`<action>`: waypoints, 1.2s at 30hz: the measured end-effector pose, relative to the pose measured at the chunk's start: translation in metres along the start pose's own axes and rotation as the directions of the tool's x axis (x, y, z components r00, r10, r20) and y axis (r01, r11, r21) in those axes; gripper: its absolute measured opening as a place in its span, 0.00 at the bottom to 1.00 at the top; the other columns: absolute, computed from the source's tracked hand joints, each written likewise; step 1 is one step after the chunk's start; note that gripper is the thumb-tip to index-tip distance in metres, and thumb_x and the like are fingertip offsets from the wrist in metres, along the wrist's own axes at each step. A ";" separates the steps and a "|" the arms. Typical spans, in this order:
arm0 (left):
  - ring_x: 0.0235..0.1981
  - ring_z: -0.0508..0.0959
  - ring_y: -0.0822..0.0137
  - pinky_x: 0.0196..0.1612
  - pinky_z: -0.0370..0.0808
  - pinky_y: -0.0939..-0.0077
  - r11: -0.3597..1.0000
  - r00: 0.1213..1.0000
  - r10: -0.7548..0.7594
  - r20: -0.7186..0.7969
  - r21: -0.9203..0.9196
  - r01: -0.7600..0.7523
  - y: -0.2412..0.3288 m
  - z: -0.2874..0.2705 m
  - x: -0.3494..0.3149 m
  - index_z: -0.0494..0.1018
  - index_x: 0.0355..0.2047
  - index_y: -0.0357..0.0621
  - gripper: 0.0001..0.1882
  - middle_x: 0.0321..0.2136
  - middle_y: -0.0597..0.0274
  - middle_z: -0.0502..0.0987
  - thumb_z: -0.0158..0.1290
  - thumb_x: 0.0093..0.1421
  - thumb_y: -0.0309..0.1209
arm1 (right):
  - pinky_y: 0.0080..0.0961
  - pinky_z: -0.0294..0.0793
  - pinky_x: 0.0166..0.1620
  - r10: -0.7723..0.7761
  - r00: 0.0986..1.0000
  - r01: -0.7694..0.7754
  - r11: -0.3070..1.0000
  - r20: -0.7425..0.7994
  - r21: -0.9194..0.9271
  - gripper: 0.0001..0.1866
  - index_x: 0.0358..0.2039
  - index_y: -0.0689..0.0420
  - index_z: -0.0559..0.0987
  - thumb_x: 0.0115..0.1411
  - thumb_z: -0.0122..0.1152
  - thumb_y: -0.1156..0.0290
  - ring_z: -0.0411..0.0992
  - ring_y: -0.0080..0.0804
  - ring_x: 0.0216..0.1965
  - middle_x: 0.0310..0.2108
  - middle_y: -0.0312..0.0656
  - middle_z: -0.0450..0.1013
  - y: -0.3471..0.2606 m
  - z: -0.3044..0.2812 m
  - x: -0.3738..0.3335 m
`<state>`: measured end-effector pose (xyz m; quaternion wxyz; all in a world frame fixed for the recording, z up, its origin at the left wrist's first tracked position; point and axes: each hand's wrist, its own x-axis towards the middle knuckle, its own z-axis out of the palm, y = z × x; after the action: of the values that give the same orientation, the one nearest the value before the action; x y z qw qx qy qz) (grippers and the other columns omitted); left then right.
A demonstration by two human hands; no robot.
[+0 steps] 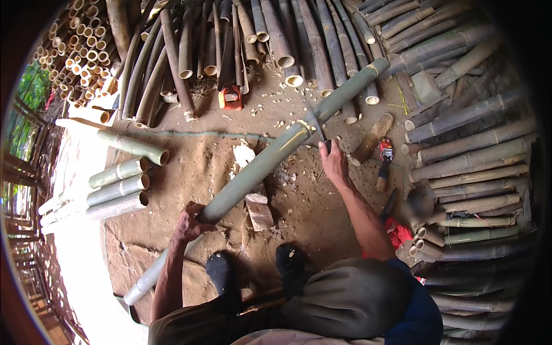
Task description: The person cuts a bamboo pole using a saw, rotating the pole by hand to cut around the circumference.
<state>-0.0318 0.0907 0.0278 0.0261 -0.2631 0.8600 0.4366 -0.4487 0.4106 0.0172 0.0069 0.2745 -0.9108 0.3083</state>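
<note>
A long green bamboo pole (253,175) slants from near my feet up to the far right. My left hand (191,223) is closed round its near end. In my right hand (333,163) is a knife (313,122) with a dark handle. Its blade lies against the pole at a pale, scraped joint. A wooden block (260,213) sits on the ground by the pole, partly hidden under it. Another bamboo piece (146,279) lies on the ground beside my left forearm and passes partly behind it.
Several cut bamboo pieces (122,188) lie at the left. Bamboo poles (276,40) fill the far side, with more stacked poles (477,155) at the right. An orange object (230,99), a short bamboo log (372,139) and a red-and-black tool (384,161) rest on the ground among shavings.
</note>
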 end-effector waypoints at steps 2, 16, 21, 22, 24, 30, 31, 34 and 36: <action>0.46 0.84 0.53 0.52 0.80 0.62 0.997 0.997 -0.074 -0.035 0.030 0.075 -0.018 -0.018 -0.018 0.83 0.48 0.33 0.40 0.42 0.49 0.83 0.83 0.35 0.40 | 0.51 0.78 0.26 0.126 0.968 -0.131 0.991 0.218 0.009 0.25 0.47 0.60 0.71 0.77 0.54 0.46 0.81 0.55 0.25 0.31 0.57 0.81 -0.068 0.004 -0.004; 0.36 0.81 0.62 0.43 0.78 0.63 0.980 0.994 -0.045 0.104 -0.188 0.064 -0.017 -0.026 0.013 0.79 0.42 0.35 0.31 0.33 0.54 0.83 0.77 0.40 0.38 | 0.51 0.80 0.31 0.067 0.995 -0.058 0.990 0.068 -0.131 0.26 0.49 0.60 0.73 0.76 0.54 0.45 0.82 0.54 0.29 0.29 0.53 0.80 -0.015 -0.008 0.004; 0.40 0.83 0.56 0.47 0.80 0.60 0.981 0.996 -0.036 0.082 -0.188 0.051 -0.041 -0.029 -0.006 0.77 0.51 0.35 0.37 0.39 0.50 0.84 0.77 0.44 0.43 | 0.50 0.79 0.31 -0.328 0.886 0.397 0.902 0.327 -0.170 0.26 0.48 0.59 0.74 0.78 0.51 0.44 0.82 0.52 0.28 0.30 0.51 0.81 -0.043 0.000 0.000; 0.41 0.83 0.54 0.48 0.80 0.58 0.979 1.000 0.005 0.016 -0.203 -0.001 -0.046 -0.019 -0.015 0.76 0.54 0.36 0.40 0.41 0.49 0.84 0.77 0.45 0.44 | 0.53 0.80 0.33 -0.038 0.933 0.075 0.993 0.358 -0.091 0.28 0.52 0.60 0.75 0.77 0.51 0.43 0.82 0.56 0.30 0.33 0.55 0.82 -0.047 0.000 0.006; 0.49 0.82 0.47 0.56 0.79 0.50 0.979 0.996 0.023 -0.083 0.202 -0.006 -0.007 0.003 -0.016 0.68 0.64 0.39 0.48 0.51 0.47 0.81 0.77 0.48 0.46 | 0.53 0.80 0.33 0.102 0.992 -0.100 0.995 0.071 -0.028 0.27 0.54 0.60 0.74 0.76 0.54 0.45 0.82 0.57 0.30 0.34 0.55 0.82 -0.013 -0.002 0.015; 0.53 0.79 0.45 0.57 0.77 0.50 0.926 0.957 -0.058 -0.286 0.344 0.159 -0.012 0.013 -0.034 0.72 0.53 0.43 0.40 0.48 0.48 0.78 0.77 0.42 0.39 | 0.56 0.79 0.37 -0.154 0.916 0.204 0.974 0.370 -0.099 0.29 0.55 0.62 0.74 0.76 0.55 0.45 0.83 0.63 0.36 0.36 0.61 0.81 -0.052 -0.002 -0.002; 0.51 0.80 0.45 0.56 0.78 0.50 0.942 0.969 -0.052 -0.240 0.312 0.127 -0.005 0.005 -0.024 0.72 0.52 0.43 0.38 0.47 0.48 0.79 0.77 0.42 0.38 | 0.56 0.79 0.35 -0.047 0.949 0.068 0.996 0.311 -0.057 0.28 0.55 0.62 0.73 0.76 0.55 0.46 0.83 0.62 0.35 0.35 0.59 0.81 -0.050 -0.006 0.000; 0.46 0.85 0.45 0.52 0.82 0.51 0.967 0.985 -0.075 -0.154 0.231 0.110 -0.003 -0.013 -0.017 0.77 0.51 0.42 0.37 0.44 0.47 0.84 0.79 0.40 0.38 | 0.55 0.79 0.32 0.270 0.944 -0.299 0.942 0.187 0.150 0.25 0.54 0.61 0.72 0.76 0.57 0.49 0.82 0.58 0.32 0.32 0.56 0.81 -0.057 -0.002 0.006; 0.47 0.86 0.46 0.52 0.82 0.52 0.975 0.987 -0.099 -0.125 0.188 0.122 -0.013 -0.023 -0.016 0.80 0.51 0.43 0.38 0.44 0.47 0.86 0.80 0.39 0.39 | 0.55 0.79 0.31 -0.099 0.959 0.117 0.992 0.264 -0.053 0.26 0.53 0.61 0.72 0.77 0.55 0.48 0.82 0.58 0.32 0.33 0.56 0.81 -0.061 -0.003 -0.002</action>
<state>-0.0071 0.0739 0.0364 0.0264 -0.3313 0.8827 0.3324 -0.4171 0.3729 0.0529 -0.0871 0.3615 -0.8974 0.2374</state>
